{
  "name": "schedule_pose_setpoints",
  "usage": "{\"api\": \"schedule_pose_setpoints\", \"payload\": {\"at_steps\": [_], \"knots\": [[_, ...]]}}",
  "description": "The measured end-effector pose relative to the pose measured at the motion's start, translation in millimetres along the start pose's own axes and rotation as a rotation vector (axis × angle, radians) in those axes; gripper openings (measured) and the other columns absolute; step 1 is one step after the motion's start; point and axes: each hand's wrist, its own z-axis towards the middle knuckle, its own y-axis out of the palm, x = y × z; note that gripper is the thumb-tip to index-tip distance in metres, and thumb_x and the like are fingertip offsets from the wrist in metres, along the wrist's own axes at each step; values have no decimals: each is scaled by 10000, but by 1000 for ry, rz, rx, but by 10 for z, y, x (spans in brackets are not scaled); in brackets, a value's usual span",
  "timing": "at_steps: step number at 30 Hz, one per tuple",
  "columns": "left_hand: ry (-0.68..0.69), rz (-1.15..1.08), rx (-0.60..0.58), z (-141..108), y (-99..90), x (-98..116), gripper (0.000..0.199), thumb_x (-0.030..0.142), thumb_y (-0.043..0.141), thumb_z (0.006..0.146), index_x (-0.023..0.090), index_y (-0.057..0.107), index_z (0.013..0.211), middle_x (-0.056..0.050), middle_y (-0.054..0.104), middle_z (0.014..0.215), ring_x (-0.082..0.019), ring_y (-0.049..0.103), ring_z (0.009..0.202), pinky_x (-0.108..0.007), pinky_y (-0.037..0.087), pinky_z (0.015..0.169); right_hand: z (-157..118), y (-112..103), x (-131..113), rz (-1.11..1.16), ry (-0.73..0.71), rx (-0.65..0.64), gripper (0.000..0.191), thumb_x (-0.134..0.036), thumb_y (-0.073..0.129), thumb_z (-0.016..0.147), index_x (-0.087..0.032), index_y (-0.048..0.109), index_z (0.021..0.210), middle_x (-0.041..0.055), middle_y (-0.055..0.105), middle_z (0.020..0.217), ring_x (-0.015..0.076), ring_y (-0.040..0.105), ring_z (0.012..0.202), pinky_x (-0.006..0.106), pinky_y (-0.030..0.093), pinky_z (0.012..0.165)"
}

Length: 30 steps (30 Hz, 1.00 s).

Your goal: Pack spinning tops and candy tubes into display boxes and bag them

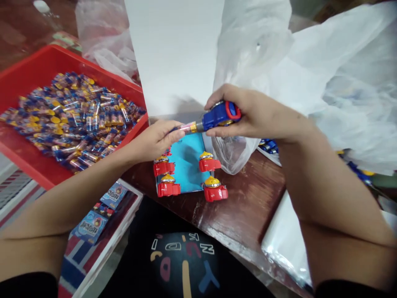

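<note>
My left hand (158, 138) pinches a small clear tube (187, 128) with a yellow end, pinkish inside. Wrapped round a blue plastic toy (214, 116) with a red ring-like part at its back is my right hand (252, 109). The toy's grey tip meets the tube's yellow end; whether the tube is fixed onto it, I cannot tell. Below both hands is an open box (189, 165) with a light blue inside. Red toys with yellow caps, such as the front right red toy (214, 191), sit along its left and right sides.
At left a red bin (70, 58) holds many similar tubes. A white panel (175, 54) rises behind the box. Clear plastic bags (257, 54) lie at the back and right. Printed blue boxes (91, 225) are in a carton at lower left. The brown table (245, 194) runs underneath.
</note>
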Motion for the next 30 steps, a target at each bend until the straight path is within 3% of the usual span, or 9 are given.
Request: {"api": "schedule_pose_setpoints", "payload": {"at_steps": [2, 7, 12, 15, 17, 20, 22, 26, 30], "knots": [[56, 68, 44, 13, 31, 51, 461, 498, 370, 1125, 174, 689, 1203, -85, 707, 1015, -238, 642, 982, -421, 535, 957, -143, 155, 17, 148, 67, 52, 625, -635, 864, 759, -224, 650, 1180, 36, 703, 999, 200, 677, 861, 304, 544, 688], [74, 422, 212, -54, 95, 39, 444, 537, 447, 1099, 209, 646, 1323, -137, 681, 1220, -351, 564, 1267, -578, 409, 1142, -153, 591, 108, 615, 365, 79, 544, -655, 793, 825, -221, 624, 1106, 13, 644, 801, 163, 614, 605, 293, 486, 454], [-8, 472, 313, -64, 35, 57, 333, 489, 539, 1080, 263, 661, 1292, -110, 689, 1229, -358, 568, 1308, -623, 354, 1180, 21, 637, 159, 685, 361, 81, 530, -690, 755, 841, -211, 607, 1013, 30, 630, 778, 172, 610, 607, 320, 521, 464], [-20, 289, 259, -31, -96, 139, 394, 558, 624, 1025, 217, 688, 1210, -100, 713, 1156, -314, 640, 1168, -501, 481, 1067, -50, 524, 97, 525, 214, 118, 537, -663, 771, 856, -221, 608, 1115, 31, 659, 865, 189, 658, 714, 344, 585, 578], [-44, 94, 44, -23, -196, 221, 419, 580, 650, 998, 192, 697, 1149, -67, 727, 1035, -242, 678, 956, -366, 542, 875, -158, 468, 28, 347, 5, 177, 525, -589, 823, 844, -232, 603, 1159, 40, 679, 975, 196, 675, 807, 371, 619, 691], [-46, -123, -266, -72, -282, 371, 346, 501, 611, 1033, 171, 684, 959, -3, 671, 785, -144, 610, 676, -243, 463, 619, -327, 483, -87, 116, -359, 250, 466, -425, 874, 839, -265, 589, 1170, 46, 683, 1092, 217, 681, 953, 412, 634, 847], [24, -104, -236, -141, -266, 463, 307, 435, 593, 1055, 165, 666, 928, 9, 646, 734, -123, 580, 616, -231, 427, 571, -425, 566, -164, 86, -481, 308, 464, -340, 877, 843, -285, 567, 1184, 32, 678, 1084, 219, 676, 988, 414, 631, 868], [258, 308, 105, -273, -127, 502, 238, 351, 576, 1070, 133, 672, 1075, -58, 713, 872, -176, 671, 741, -272, 494, 632, -559, 779, -288, 360, -192, 442, 447, -367, 883, 835, -261, 573, 1138, 32, 656, 1053, 187, 680, 908, 352, 616, 762], [427, 571, 236, -323, -40, 393, 231, 283, 556, 1073, 149, 684, 1210, -73, 723, 899, -208, 694, 790, -323, 572, 721, -558, 839, -332, 731, 214, 211, 465, -455, 893, 818, -241, 586, 1095, -15, 665, 839, 133, 656, 662, 238, 534, 504]]}}
